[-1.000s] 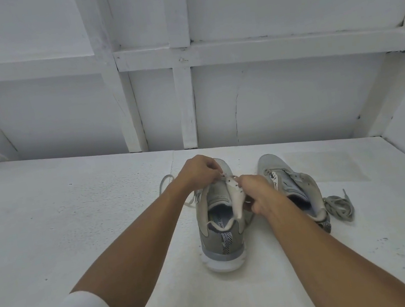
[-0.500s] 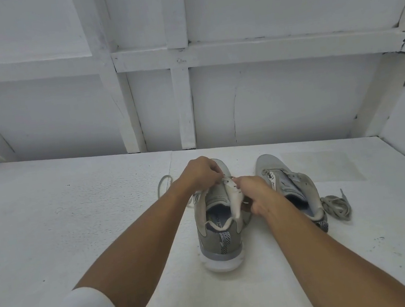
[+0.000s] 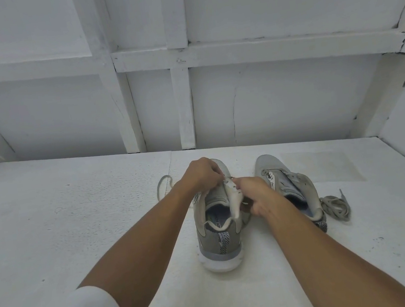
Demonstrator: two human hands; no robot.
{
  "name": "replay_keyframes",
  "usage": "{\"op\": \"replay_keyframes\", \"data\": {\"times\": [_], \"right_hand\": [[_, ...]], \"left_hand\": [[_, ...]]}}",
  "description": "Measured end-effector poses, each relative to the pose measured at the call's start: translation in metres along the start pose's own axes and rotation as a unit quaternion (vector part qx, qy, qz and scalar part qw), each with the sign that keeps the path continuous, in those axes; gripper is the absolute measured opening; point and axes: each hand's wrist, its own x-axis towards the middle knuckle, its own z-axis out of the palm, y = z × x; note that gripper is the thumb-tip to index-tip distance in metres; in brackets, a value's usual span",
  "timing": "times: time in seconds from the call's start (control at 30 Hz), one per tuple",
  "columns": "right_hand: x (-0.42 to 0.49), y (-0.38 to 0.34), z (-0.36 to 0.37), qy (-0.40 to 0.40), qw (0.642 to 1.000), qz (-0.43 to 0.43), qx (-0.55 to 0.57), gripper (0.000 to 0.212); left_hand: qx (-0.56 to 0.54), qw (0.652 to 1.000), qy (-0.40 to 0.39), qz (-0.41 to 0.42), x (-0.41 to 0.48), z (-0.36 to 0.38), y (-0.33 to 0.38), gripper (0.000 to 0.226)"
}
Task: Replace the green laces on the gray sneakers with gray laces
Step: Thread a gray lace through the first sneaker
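L hand (image 3: 203,175) & R hand (image 3: 256,196) pinch closer sneaker's (image 3: 220,245) eyelet flap (image 3: 233,197) — fingers curled.

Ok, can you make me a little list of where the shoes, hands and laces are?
left shoe: upright on table, heel toward camera
right shoe: beside it, apart, tilted
left hand: pinches left shoe's eyelet edge
right hand: grips same shoe's eyelet flap
lace bundle: on table, right of right shoe
lace loop: on table, behind left hand
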Motion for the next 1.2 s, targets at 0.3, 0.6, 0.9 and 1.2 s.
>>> {"op": "replay_keyframes", "data": {"times": [0.3, 0.6, 0.9, 1.2], "right_hand": [[-0.001, 0.0, 0.001, -0.002, 1.0, -0.001, -0.012, 0.011], [-0.01, -0.022, 0.007, -0.003, 0.994, -0.024, -0.111, 0.017], [0.002, -0.034, 0.013, 0.01, 0.974, -0.059, -0.218, 0.013], [-0.023, -0.123, -0.021, 0.04, 0.969, -0.199, 0.139, 0.027]], "left_hand": [[0.005, 1.0, 0.009, -0.014, 0.0, 0.003, 0.002, 0.012], [0.025, 0.998, 0.051, -0.011, -0.001, 0.018, 0.003, 0.014], [-0.026, 0.983, 0.177, -0.052, -0.03, 0.019, -0.003, 0.027], [-0.235, 0.94, 0.22, -0.113, -0.062, 0.026, -0.02, 0.027]]}}
